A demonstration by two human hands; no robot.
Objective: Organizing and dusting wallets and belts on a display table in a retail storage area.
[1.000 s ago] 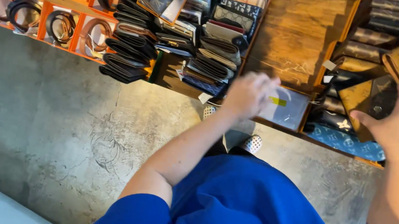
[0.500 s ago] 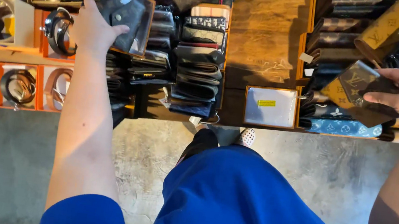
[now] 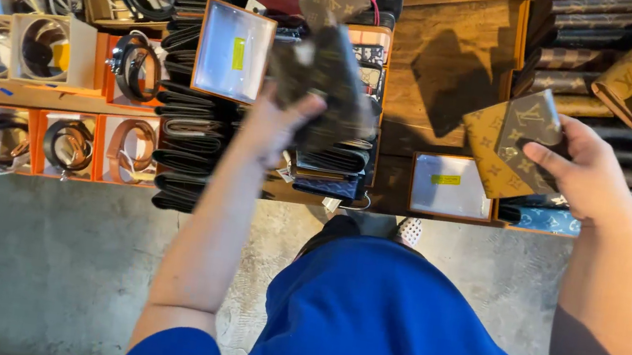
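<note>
The left hand point(image 3: 274, 127) pinches a dark patterned wallet point(image 3: 328, 81), blurred, held above the stacked wallets point(image 3: 185, 120); its long axis runs upright, slightly tilted to the right. The right hand point(image 3: 588, 177) is closed on a tan and brown wallet point(image 3: 512, 142), lying tilted over the wooden table point(image 3: 447, 48), beside a flat box point(image 3: 449, 185).

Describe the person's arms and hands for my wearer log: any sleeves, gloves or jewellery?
Both forearms are bare. The left hand and right hand wear no gloves, and no rings or watch show. Short blue sleeves cover the upper arms, matching the blue clothing below.
</note>
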